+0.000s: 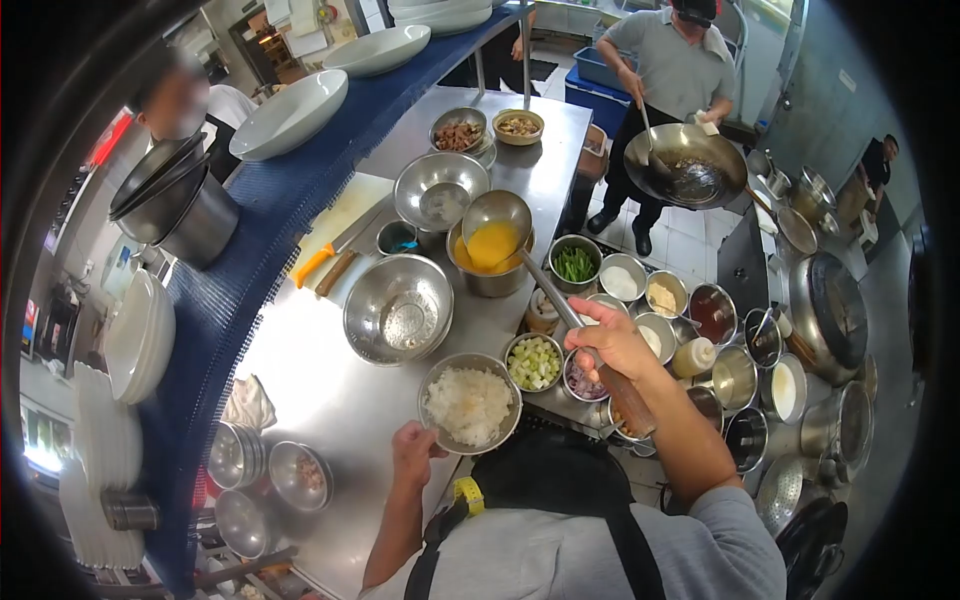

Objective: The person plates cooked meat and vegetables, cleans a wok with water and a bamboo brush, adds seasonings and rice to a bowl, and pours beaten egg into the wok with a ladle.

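My right hand (622, 345) is closed round the wooden-handled ladle (558, 297). The ladle's bowl holds yellow liquid (492, 243) and is over a metal pot (497, 287). At the near edge of the steel counter, my left hand (416, 450) grips the rim of a metal bowl (428, 392) of white rice (467, 404). A wide metal bowl (398, 310) stands just beyond the rice bowl, to its left. Chopped green pieces (534, 362) fill a small bowl right of the rice.
A co-worker (675, 60) stands across the counter with a large wok (686, 165). Another person (175, 95) is behind the blue shelf (215, 300) of plates. An orange-handled knife (314, 265) lies on the cutting board. Several ingredient containers crowd the right side.
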Available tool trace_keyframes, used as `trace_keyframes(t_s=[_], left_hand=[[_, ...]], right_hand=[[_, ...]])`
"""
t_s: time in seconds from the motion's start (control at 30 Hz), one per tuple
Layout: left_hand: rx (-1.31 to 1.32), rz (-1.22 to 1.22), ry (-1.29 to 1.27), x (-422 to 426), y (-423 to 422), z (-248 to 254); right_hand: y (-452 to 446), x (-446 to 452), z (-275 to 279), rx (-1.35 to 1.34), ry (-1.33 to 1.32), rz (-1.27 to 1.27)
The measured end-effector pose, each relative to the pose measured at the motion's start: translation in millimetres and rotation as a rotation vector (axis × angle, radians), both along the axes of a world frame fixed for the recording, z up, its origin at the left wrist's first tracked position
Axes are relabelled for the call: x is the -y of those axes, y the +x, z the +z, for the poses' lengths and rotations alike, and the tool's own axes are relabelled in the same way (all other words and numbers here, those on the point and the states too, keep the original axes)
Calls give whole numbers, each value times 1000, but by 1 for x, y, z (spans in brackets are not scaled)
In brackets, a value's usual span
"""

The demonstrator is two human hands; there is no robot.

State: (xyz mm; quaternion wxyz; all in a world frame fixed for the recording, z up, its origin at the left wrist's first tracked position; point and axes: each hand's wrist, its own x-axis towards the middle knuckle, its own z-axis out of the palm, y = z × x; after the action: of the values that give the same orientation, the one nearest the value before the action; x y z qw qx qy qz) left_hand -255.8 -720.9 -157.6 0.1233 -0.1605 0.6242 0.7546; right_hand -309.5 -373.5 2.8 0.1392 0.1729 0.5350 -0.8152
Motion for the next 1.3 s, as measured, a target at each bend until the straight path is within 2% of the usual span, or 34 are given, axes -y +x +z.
trace_keyframes(t_s=[0.17,0.27,0.53,0.67,0.8,0.87,1.0,1.03,1.07,1.13,1.23,1.3], left_hand=[[3,-10,11,2,1,-1],[0,-16,18,2,1,-1],[-23,-29,7,-1,-5,4],[-44,-51,-47,-19,-29,15],[-111,-59,-136,-40,-54,24],[-156,-83,-105,-49,-73,19],[-298,-103,-109,-64,-107,31],[-378,-149,-194,-74,-107,54],[-443,-201,-309,-69,-131,34],[-407,-171,-315,-116,-109,99],[-528,-329,-84,-171,-103,115],[-517,-412,32,-225,-73,132]], right_hand=[[1,-3,0,-12,-80,45],[4,7,18,62,-53,-4],[10,8,11,93,-304,0],[14,7,15,84,-402,10],[23,15,29,130,-303,-48],[30,17,31,119,-419,-92],[70,15,58,67,-582,-94],[85,11,63,43,-626,-93],[102,6,68,-11,-638,-82],[145,-4,77,-121,-662,-75],[226,-18,101,-237,-623,-138],[285,-30,103,-339,-584,-200]])
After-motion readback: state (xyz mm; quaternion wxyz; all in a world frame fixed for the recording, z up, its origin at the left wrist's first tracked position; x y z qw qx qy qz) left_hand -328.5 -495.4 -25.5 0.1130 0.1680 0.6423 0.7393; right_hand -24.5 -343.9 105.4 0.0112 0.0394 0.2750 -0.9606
